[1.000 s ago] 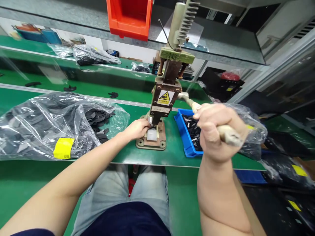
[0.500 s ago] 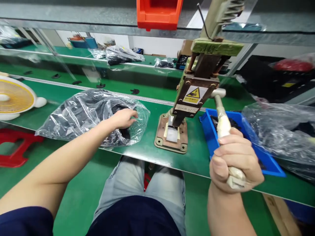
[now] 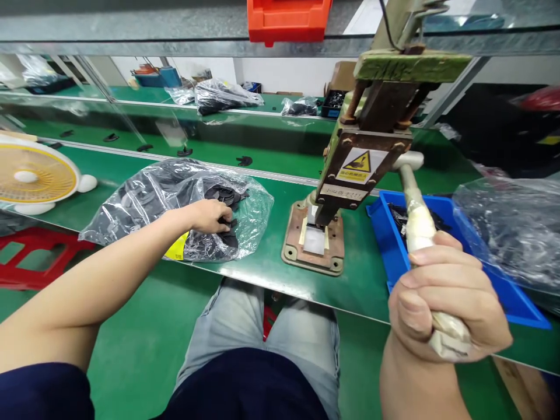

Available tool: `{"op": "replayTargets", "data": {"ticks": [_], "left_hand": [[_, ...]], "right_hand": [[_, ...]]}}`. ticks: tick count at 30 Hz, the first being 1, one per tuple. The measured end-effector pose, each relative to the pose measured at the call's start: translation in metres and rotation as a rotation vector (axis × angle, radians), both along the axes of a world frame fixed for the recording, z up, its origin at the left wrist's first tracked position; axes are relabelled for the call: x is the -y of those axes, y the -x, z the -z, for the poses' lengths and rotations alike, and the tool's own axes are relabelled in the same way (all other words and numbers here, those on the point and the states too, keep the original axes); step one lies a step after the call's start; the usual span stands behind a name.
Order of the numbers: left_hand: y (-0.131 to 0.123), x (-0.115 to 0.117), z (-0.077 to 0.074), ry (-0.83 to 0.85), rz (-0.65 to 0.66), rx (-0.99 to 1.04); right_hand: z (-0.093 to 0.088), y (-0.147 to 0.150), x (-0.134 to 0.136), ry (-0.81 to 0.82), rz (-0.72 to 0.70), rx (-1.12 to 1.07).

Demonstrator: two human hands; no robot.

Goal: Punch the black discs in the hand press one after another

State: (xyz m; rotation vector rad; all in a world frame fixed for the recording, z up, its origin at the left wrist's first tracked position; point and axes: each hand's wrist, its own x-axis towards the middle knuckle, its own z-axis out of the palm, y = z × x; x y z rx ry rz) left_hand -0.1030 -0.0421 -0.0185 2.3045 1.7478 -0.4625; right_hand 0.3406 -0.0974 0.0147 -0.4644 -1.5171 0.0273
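Observation:
My left hand is at the mouth of a clear plastic bag. Its fingers are curled and pinched on one of the black plastic parts that fill the bag; the grip is partly hidden. My right hand is wrapped round the lever handle of a manual press, whose lever slopes up to its side. Under the ram, a pale metal block sits on the press's base plate.
A blue bin with black parts stands right of the press, beside another plastic bag. A fan lies at the left. Several black parts lie along the strip behind the bench. An orange bin hangs overhead.
My left hand has drawn back slightly to the left and down, its fingers curling among the black parts. My right hand stays on the lever handle. The view has shifted a little.

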Motion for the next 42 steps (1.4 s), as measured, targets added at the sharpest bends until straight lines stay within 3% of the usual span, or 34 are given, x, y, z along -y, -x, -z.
{"op": "replayTargets", "data": {"ticks": [5, 10, 16, 21, 26, 31, 37, 42], "left_hand": [[-0.007, 0.011, -0.002, 0.041, 0.002, -0.097], [-0.006, 0.007, -0.003, 0.098, -0.066, 0.095], [-0.011, -0.001, -0.012, 0.080, -0.325, 0.595], [-0.039, -0.004, -0.004, 0.164, -0.477, 1.071], [-0.070, -0.006, -0.001, 0.171, -0.385, 1.148], [-0.095, -0.006, 0.000, -0.063, -0.301, 0.974], [-0.128, -0.006, 0.008, 0.101, -0.219, 1.227], [-0.151, -0.017, 0.026, -0.025, -0.268, 1.263]], "right_hand": [[0.003, 0.004, -0.003, -0.029, 0.008, -0.027], [0.001, 0.007, -0.003, -0.039, 0.011, -0.064], [-0.002, 0.004, 0.000, -0.023, -0.018, -0.020], [-0.002, 0.005, 0.003, -0.007, -0.010, -0.022], [-0.002, 0.006, 0.005, 0.005, -0.022, -0.009], [-0.002, 0.004, 0.007, 0.022, -0.022, 0.017], [0.000, 0.004, 0.009, 0.029, 0.000, 0.008], [0.002, 0.003, 0.008, 0.027, -0.029, 0.003]]}}
